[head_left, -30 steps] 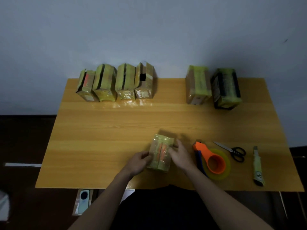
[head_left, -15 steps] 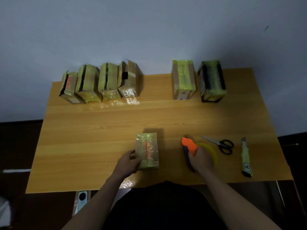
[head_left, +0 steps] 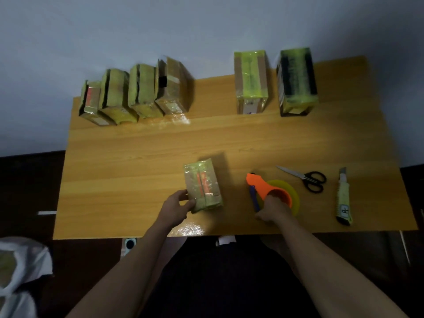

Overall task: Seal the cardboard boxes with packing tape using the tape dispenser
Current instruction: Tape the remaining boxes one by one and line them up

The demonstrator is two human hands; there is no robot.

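Observation:
A small cardboard box [head_left: 203,185] wrapped in yellowish tape, with a red strip on top, lies near the table's front edge. My left hand [head_left: 176,206] grips its near left corner. To its right sits the orange tape dispenser [head_left: 267,189] with a yellow tape roll [head_left: 291,193]. My right hand [head_left: 271,210] grips the dispenser's near side, fingers curled round it.
Several taped boxes [head_left: 135,95] stand in a row at the back left, two more boxes [head_left: 251,81] [head_left: 297,81] at the back right. Scissors [head_left: 305,177] and a utility knife [head_left: 343,198] lie right of the dispenser on the wooden table [head_left: 137,157].
My right hand left the box, moved right and took hold of the tape dispenser. My left hand stayed on the box.

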